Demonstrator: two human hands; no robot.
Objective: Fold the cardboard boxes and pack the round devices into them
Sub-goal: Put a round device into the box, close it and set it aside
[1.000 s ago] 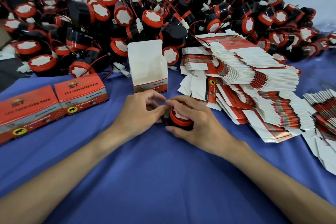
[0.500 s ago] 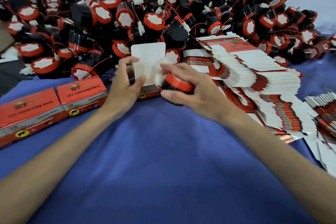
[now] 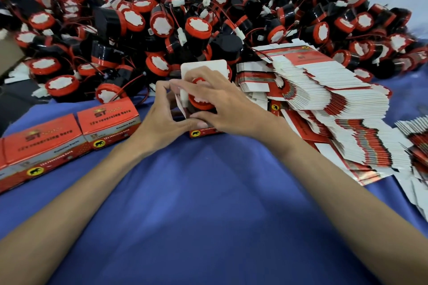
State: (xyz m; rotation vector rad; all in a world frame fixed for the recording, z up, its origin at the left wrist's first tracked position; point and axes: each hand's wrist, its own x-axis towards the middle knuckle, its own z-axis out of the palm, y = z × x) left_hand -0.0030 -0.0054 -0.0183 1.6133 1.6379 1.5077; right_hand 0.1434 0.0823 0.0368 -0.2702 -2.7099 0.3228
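An open red-and-white cardboard box (image 3: 203, 132) stands on the blue cloth at the centre, its white lid flap (image 3: 203, 66) raised behind my fingers. My right hand (image 3: 222, 106) grips a round black device with a red cap (image 3: 200, 102) at the box's mouth, partly inside it. My left hand (image 3: 159, 115) holds the box's left side, fingers curled round its edge and side flap. Most of the box and device is hidden by both hands.
A large heap of round devices (image 3: 208, 25) with red wires fills the back. Flat unfolded boxes (image 3: 335, 109) fan out in stacks on the right. Two closed packed boxes (image 3: 108, 120) (image 3: 41, 143) lie at the left. Blue cloth (image 3: 208, 203) covers the near table.
My right hand has carried the device from beside the box into its open top. My left hand has shifted on the box's left side, and the view has moved closer.
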